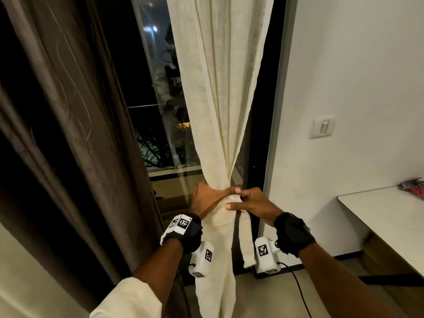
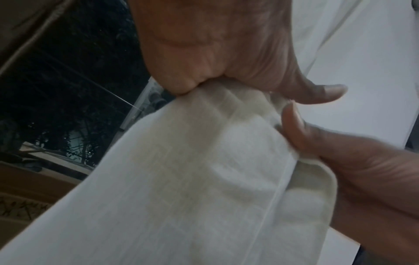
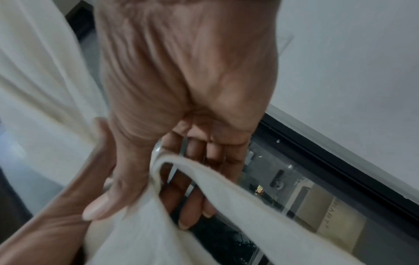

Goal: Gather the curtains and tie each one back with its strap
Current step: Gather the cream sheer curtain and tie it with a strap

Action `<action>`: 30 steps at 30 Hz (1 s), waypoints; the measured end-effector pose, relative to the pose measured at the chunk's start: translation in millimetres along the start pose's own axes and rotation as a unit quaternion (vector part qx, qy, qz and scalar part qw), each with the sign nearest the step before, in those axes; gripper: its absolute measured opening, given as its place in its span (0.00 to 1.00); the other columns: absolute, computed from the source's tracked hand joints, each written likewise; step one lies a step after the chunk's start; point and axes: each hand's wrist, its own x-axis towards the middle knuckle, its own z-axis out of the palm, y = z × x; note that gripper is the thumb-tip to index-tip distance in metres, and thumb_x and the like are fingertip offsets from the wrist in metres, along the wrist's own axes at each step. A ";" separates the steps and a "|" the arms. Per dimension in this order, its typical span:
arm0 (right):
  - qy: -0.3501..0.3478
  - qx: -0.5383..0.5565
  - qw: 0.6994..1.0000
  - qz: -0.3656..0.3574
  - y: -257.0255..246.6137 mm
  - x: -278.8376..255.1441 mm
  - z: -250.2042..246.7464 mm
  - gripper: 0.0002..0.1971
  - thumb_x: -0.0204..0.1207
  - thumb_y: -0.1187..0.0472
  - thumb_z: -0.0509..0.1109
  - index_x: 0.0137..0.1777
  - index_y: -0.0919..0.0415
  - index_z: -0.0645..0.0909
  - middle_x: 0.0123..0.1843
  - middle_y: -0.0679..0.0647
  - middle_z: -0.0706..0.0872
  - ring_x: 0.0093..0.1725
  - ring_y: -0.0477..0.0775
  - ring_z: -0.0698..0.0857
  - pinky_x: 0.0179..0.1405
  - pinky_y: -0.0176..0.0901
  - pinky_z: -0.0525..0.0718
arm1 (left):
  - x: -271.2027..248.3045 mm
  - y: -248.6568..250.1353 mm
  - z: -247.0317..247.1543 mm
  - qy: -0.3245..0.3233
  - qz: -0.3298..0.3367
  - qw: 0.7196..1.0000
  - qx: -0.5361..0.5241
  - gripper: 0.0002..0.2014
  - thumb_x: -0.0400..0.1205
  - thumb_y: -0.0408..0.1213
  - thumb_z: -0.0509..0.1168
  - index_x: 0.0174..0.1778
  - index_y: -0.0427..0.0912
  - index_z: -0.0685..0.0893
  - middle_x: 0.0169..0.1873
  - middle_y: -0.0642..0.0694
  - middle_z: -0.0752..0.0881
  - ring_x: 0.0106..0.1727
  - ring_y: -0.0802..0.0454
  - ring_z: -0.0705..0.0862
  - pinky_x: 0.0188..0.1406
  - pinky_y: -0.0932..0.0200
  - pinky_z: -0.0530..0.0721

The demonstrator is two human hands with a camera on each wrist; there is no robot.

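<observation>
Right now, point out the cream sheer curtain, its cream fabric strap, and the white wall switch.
cream sheer curtain [image 1: 215, 92], head view, hanging folds above the gather.
cream fabric strap [image 1: 249, 239], head view, loose end hanging below the hands.
white wall switch [image 1: 324, 126], head view, its rocker.

A light switch [image 1: 324, 126] sits on the white wall [image 1: 358, 65] above a pale table [image 1: 385, 216] carrying patterned cloth [image 1: 413, 185].

The left hand's [image 1: 207, 198] fingers are hidden behind the gathered cream linen curtain [image 1: 220, 111]. The narrow cream fabric strap [image 3: 226, 181] is blurred (right wrist view). The striped pink-and-black cloth [image 1: 413, 185] is cut off by the head view's right edge.
</observation>
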 end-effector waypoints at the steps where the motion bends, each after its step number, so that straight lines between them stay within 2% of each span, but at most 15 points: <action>1: 0.008 0.002 1.000 0.000 0.7 0.0 -2.5 0.13 0.65 0.58 0.84 0.42 0.66 0.89 0.45 0.60 0.92 0.51 0.57 0.91 0.58 0.55 0.88 | -0.9 -0.2 -2.1 -0.007 -0.002 1.000 0.001 0.16 0.66 0.47 0.83 0.36 0.53 0.79 0.33 0.60 0.85 0.36 0.65 0.84 0.30 0.72 0.79; 3: 0.076 -0.052 0.996 -0.009 4.6 4.0 -2.2 0.21 0.61 0.48 0.85 0.42 0.66 0.88 0.43 0.62 0.90 0.47 0.57 0.89 0.57 0.59 0.87 | -0.3 -0.7 -5.0 -0.001 -0.001 1.000 0.000 0.14 0.68 0.50 0.81 0.37 0.53 0.82 0.36 0.59 0.87 0.39 0.63 0.86 0.35 0.69 0.80; 5: 0.168 -0.175 0.970 -0.015 10.2 8.9 7.1 0.26 0.60 0.39 0.83 0.49 0.59 0.87 0.46 0.53 0.88 0.48 0.51 0.85 0.54 0.52 0.86 | 3.7 -4.0 -4.4 0.021 0.006 1.000 0.008 0.17 0.72 0.55 0.77 0.47 0.47 0.87 0.43 0.53 0.90 0.48 0.54 0.89 0.43 0.64 0.83; 7: 0.220 -0.242 0.944 -0.048 11.4 8.5 21.9 0.27 0.65 0.36 0.78 0.59 0.52 0.84 0.54 0.46 0.85 0.53 0.47 0.82 0.54 0.46 0.82 | 3.9 -3.5 -0.9 0.030 0.009 0.999 0.013 0.16 0.79 0.51 0.71 0.54 0.43 0.87 0.48 0.50 0.90 0.53 0.50 0.88 0.44 0.66 0.81; 9: 0.159 -0.176 0.970 -0.055 6.8 7.2 33.4 0.24 0.75 0.44 0.74 0.68 0.53 0.79 0.61 0.47 0.86 0.58 0.49 0.85 0.61 0.50 0.84 | 3.0 -2.1 2.8 0.025 0.016 0.999 0.022 0.14 0.82 0.48 0.67 0.55 0.41 0.87 0.47 0.49 0.88 0.52 0.50 0.87 0.39 0.71 0.78; 11: 0.072 -0.080 0.994 -0.021 6.6 6.4 37.6 0.26 0.78 0.57 0.73 0.75 0.51 0.70 0.66 0.48 0.83 0.66 0.53 0.84 0.67 0.54 0.83 | 3.8 0.7 5.1 0.015 0.015 0.999 0.040 0.15 0.84 0.48 0.65 0.55 0.40 0.87 0.47 0.47 0.89 0.54 0.48 0.87 0.44 0.66 0.78; 13: 0.024 -0.052 0.998 -0.014 6.3 4.2 39.2 0.39 0.73 0.63 0.77 0.80 0.47 0.62 0.69 0.46 0.79 0.67 0.50 0.80 0.64 0.47 0.82 | 5.7 2.2 6.4 -0.008 0.005 0.997 0.071 0.16 0.85 0.49 0.62 0.57 0.41 0.86 0.51 0.46 0.88 0.57 0.45 0.86 0.51 0.60 0.77; 15: 0.012 -0.065 0.997 -0.030 2.2 2.3 44.1 0.46 0.67 0.62 0.82 0.80 0.47 0.59 0.65 0.42 0.79 0.62 0.43 0.79 0.59 0.37 0.79 | 8.4 3.4 6.8 -0.025 -0.004 0.991 0.130 0.20 0.83 0.55 0.60 0.59 0.43 0.84 0.55 0.44 0.87 0.58 0.42 0.85 0.53 0.55 0.77; 17: 0.038 -0.049 0.997 -0.054 -1.6 2.8 51.1 0.41 0.64 0.62 0.85 0.74 0.48 0.67 0.60 0.40 0.82 0.59 0.39 0.82 0.54 0.28 0.80 | 6.8 8.5 8.6 -0.047 -0.005 0.978 0.202 0.29 0.80 0.65 0.56 0.64 0.46 0.81 0.58 0.44 0.86 0.59 0.41 0.85 0.57 0.51 0.79; 21: 0.127 0.007 0.988 -0.086 -0.5 5.8 57.7 0.16 0.76 0.65 0.74 0.55 0.41 0.82 0.52 0.42 0.88 0.55 0.42 0.87 0.56 0.39 0.86 | 3.3 17.2 5.3 -0.210 -0.023 0.961 0.176 0.47 0.68 0.80 0.52 0.70 0.47 0.80 0.63 0.43 0.86 0.61 0.45 0.85 0.66 0.46 0.80; 23: 0.152 0.032 0.986 -0.054 -0.5 3.9 55.0 0.09 0.79 0.61 0.72 0.51 0.44 0.83 0.48 0.41 0.88 0.53 0.47 0.87 0.48 0.33 0.83 | 2.1 16.5 -6.2 -0.242 -0.041 0.956 0.158 0.48 0.67 0.82 0.52 0.68 0.45 0.83 0.63 0.44 0.86 0.62 0.46 0.84 0.69 0.45 0.78; 25: 0.162 0.064 0.984 -0.031 1.1 2.9 50.5 0.07 0.79 0.59 0.72 0.54 0.49 0.83 0.48 0.44 0.88 0.54 0.51 0.88 0.48 0.35 0.84 | 3.2 1.9 -20.1 -0.242 -0.058 0.959 0.132 0.43 0.74 0.76 0.51 0.71 0.43 0.80 0.64 0.46 0.84 0.65 0.48 0.81 0.71 0.44 0.78; 27: 0.154 0.071 0.985 -0.017 0.5 1.5 46.6 0.08 0.78 0.59 0.73 0.56 0.52 0.83 0.52 0.49 0.89 0.54 0.51 0.88 0.56 0.44 0.86 | 1.4 -15.6 -28.9 -0.236 -0.103 0.965 0.056 0.33 0.83 0.65 0.51 0.74 0.45 0.76 0.66 0.46 0.82 0.67 0.49 0.79 0.70 0.48 0.78; 28: 0.143 0.069 0.987 -0.010 0.3 0.7 45.2 0.08 0.79 0.60 0.73 0.57 0.54 0.84 0.53 0.51 0.89 0.53 0.51 0.89 0.58 0.47 0.87 | 1.9 -26.1 -29.8 -0.229 -0.112 0.966 0.036 0.29 0.84 0.61 0.55 0.73 0.45 0.77 0.65 0.46 0.83 0.66 0.49 0.80 0.69 0.47 0.79; 30: 0.130 0.063 0.990 -0.005 2.6 1.7 43.2 0.09 0.79 0.63 0.71 0.58 0.56 0.86 0.53 0.51 0.90 0.50 0.53 0.90 0.57 0.48 0.88 | 4.4 -39.0 -27.9 -0.181 -0.087 0.974 0.103 0.21 0.83 0.50 0.66 0.65 0.40 0.79 0.56 0.44 0.86 0.59 0.46 0.84 0.64 0.46 0.83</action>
